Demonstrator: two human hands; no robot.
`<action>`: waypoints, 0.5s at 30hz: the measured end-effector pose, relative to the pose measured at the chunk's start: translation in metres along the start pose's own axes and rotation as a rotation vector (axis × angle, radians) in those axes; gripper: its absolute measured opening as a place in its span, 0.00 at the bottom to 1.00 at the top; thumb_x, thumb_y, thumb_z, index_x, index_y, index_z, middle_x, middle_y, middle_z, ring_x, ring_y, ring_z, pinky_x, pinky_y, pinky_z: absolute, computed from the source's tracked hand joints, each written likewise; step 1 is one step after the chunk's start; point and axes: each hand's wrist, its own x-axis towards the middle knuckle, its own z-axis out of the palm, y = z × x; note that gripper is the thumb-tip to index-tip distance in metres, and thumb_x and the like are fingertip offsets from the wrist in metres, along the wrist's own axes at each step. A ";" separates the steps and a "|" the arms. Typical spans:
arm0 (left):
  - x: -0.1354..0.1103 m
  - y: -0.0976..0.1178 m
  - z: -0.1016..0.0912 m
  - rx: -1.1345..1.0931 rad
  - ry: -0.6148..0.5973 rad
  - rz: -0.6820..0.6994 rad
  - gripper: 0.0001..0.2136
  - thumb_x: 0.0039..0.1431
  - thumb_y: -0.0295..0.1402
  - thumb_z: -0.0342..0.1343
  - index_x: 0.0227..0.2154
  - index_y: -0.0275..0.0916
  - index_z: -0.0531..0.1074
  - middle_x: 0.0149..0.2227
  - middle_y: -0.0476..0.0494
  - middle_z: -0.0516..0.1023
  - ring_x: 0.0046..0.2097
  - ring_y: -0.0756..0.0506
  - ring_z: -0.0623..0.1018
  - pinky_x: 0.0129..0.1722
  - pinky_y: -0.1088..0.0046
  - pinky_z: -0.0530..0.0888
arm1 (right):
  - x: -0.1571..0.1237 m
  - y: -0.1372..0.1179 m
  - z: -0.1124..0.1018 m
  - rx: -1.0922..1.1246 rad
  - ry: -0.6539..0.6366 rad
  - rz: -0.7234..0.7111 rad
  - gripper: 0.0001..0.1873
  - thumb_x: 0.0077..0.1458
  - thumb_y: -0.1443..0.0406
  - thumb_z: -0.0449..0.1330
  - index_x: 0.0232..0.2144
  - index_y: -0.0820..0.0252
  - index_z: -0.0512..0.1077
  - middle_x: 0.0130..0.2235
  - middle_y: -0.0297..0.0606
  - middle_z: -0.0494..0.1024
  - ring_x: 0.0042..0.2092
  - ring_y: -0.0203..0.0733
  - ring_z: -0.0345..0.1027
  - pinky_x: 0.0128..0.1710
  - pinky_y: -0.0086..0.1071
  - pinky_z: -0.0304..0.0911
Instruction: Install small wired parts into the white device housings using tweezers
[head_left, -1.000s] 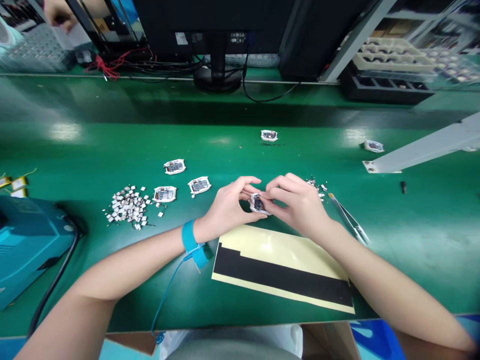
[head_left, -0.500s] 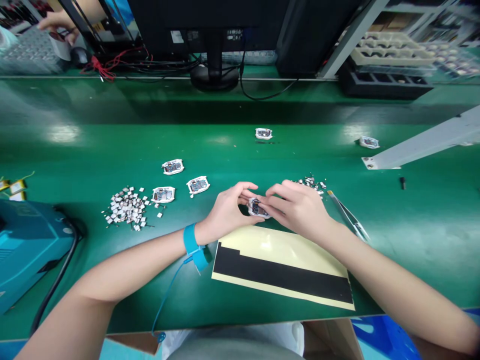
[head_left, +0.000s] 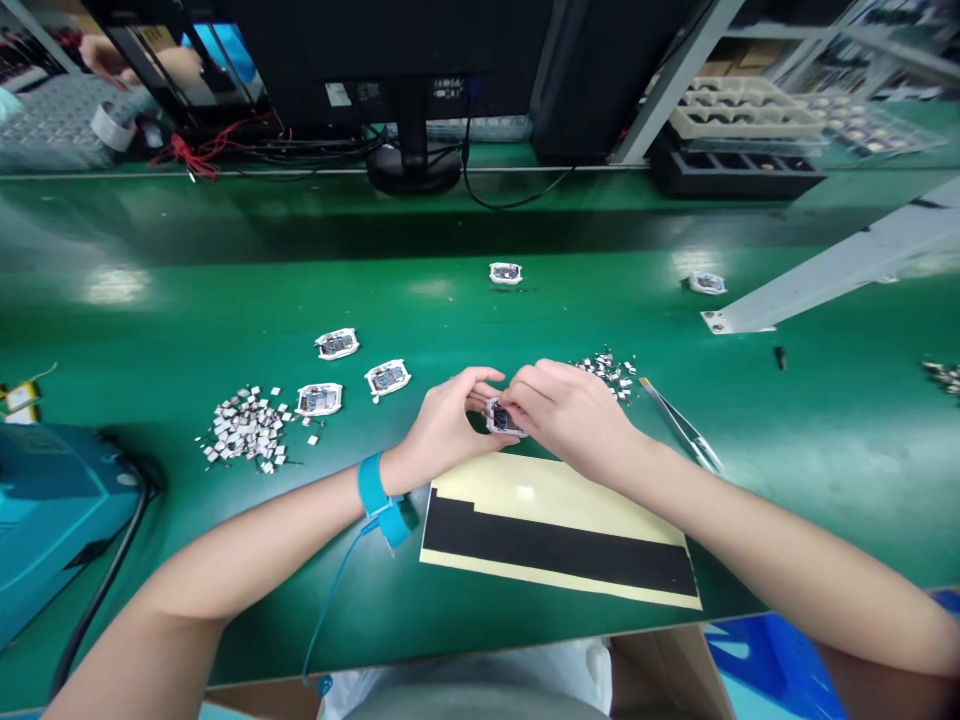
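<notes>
Between thumb and fingers, my left hand [head_left: 450, 420] grips a small white watch-like case with a circuit board inside [head_left: 502, 418]. My right hand [head_left: 566, 405] has its fingers pinched together at the top of that case; whether a small part sits between the fingertips is hidden. Just below both hands lies a yellow backing sheet with a black strip [head_left: 555, 545]. Metal tweezers [head_left: 682, 428] rest to the right of my right hand, and a pile of tiny parts [head_left: 611, 372] lies behind it. A blue wrist strap [head_left: 373, 487] circles my left wrist.
Three similar cases [head_left: 320, 399] and a heap of small white parts [head_left: 247, 428] lie left. Further cases [head_left: 505, 273] sit toward the back. A teal machine [head_left: 60, 520] stands at left, a grey metal arm [head_left: 832, 260] at right, a monitor [head_left: 409, 130] behind. Another person's hand [head_left: 105, 60] shows upper left.
My right fingers have drawn closer together over the case. My left hand keeps its hold. The whole view has shifted slightly, and the other person's hand has moved.
</notes>
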 end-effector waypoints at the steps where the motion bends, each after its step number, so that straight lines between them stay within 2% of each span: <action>1: 0.000 0.000 0.000 0.001 0.001 0.004 0.24 0.38 0.30 0.64 0.40 0.37 0.63 0.32 0.47 0.73 0.35 0.49 0.74 0.37 0.71 0.74 | 0.000 0.000 0.000 -0.002 -0.002 -0.004 0.11 0.54 0.69 0.52 0.22 0.63 0.69 0.23 0.35 0.68 0.26 0.36 0.52 0.25 0.29 0.48; 7: -0.002 -0.002 0.000 0.011 0.023 0.043 0.23 0.38 0.29 0.64 0.40 0.37 0.63 0.32 0.48 0.72 0.34 0.50 0.74 0.35 0.74 0.74 | 0.007 -0.002 -0.005 -0.032 -0.009 -0.146 0.12 0.54 0.73 0.48 0.23 0.64 0.68 0.22 0.37 0.65 0.26 0.36 0.52 0.26 0.30 0.49; 11: -0.003 -0.005 0.004 0.025 0.022 0.061 0.23 0.37 0.30 0.64 0.39 0.37 0.64 0.33 0.48 0.72 0.34 0.51 0.74 0.36 0.75 0.74 | 0.011 -0.005 -0.008 -0.014 -0.118 -0.199 0.11 0.52 0.75 0.47 0.28 0.66 0.70 0.24 0.38 0.67 0.27 0.38 0.56 0.26 0.31 0.50; 13: -0.002 -0.005 0.003 0.036 -0.005 0.043 0.23 0.37 0.31 0.64 0.39 0.36 0.63 0.32 0.48 0.72 0.33 0.50 0.74 0.36 0.74 0.74 | 0.009 0.000 -0.008 0.114 -0.187 -0.172 0.11 0.52 0.75 0.48 0.29 0.65 0.70 0.26 0.39 0.69 0.28 0.37 0.59 0.27 0.30 0.53; 15: -0.002 -0.004 -0.002 0.064 -0.010 0.031 0.24 0.38 0.32 0.64 0.40 0.36 0.63 0.33 0.47 0.72 0.34 0.50 0.75 0.36 0.74 0.74 | 0.003 0.016 -0.007 0.314 -0.215 -0.073 0.10 0.53 0.73 0.49 0.33 0.64 0.70 0.30 0.39 0.72 0.32 0.37 0.63 0.31 0.29 0.58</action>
